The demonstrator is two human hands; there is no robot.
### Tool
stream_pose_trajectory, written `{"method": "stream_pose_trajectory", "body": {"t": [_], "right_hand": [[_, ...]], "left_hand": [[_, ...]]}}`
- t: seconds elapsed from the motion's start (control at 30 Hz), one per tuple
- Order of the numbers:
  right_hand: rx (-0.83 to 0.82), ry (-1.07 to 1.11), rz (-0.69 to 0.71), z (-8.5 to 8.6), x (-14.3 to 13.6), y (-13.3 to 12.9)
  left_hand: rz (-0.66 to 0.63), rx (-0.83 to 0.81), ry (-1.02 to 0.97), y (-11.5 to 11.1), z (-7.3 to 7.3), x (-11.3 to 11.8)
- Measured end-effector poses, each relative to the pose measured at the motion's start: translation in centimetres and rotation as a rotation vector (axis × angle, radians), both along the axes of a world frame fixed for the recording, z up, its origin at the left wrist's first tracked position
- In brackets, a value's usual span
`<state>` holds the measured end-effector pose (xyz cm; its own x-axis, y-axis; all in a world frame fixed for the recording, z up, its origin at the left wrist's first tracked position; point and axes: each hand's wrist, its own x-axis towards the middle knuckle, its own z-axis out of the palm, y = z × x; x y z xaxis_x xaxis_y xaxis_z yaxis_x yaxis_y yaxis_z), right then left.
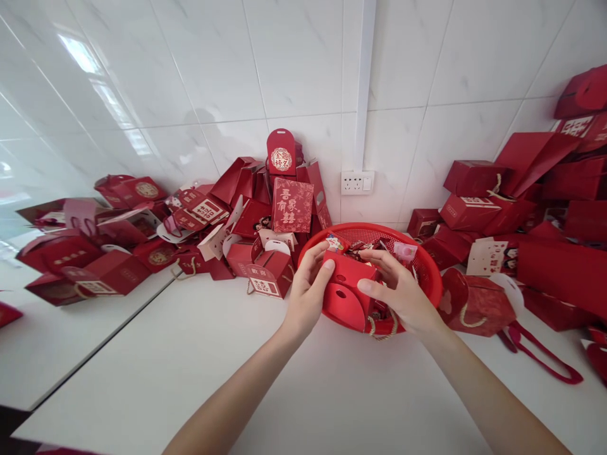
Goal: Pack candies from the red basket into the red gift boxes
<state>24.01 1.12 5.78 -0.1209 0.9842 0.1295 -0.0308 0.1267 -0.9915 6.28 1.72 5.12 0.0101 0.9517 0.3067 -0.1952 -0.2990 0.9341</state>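
Observation:
A red candy gift box [344,303] with a rounded flap and a small hole is held over the front of a red plastic basket [429,278]. My left hand [308,287] grips the box's left side, thumb on its near face and fingers behind. My right hand [396,284] is curved around the box's right side, its thumb at the edge and its fingertips over the far corner. A twisted cord handle [384,328] hangs below the box on the right. Small wrapped sweets [374,248] lie in the basket, partly hidden by my hands and the box.
Many red gift boxes [268,272] are heaped along the wall to the left, and another pile [559,259] stands at right. A red strap [545,357] lies on the white table [227,379]. A wall socket [357,182] sits behind the basket. A dark seam crosses the table at left.

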Motion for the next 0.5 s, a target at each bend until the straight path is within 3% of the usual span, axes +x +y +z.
{"method": "stream_pose_trajectory", "body": {"t": [0.23, 0.4, 0.5], "right_hand": [[-0.029, -0.056, 0.111, 0.6, -0.3, -1.2], [-0.068, 0.075, 0.118, 1.4, 0.1, -1.1], [-0.070, 0.168, 0.133, 1.7, 0.7, -0.7]], "left_hand": [[0.082, 0.090, 0.101, -1.0, 0.2, 0.4], [-0.122, -0.063, -0.004, -0.8, 0.8, -0.2], [-0.207, -0.161, 0.032, -0.1, 1.0, -1.0]]}}
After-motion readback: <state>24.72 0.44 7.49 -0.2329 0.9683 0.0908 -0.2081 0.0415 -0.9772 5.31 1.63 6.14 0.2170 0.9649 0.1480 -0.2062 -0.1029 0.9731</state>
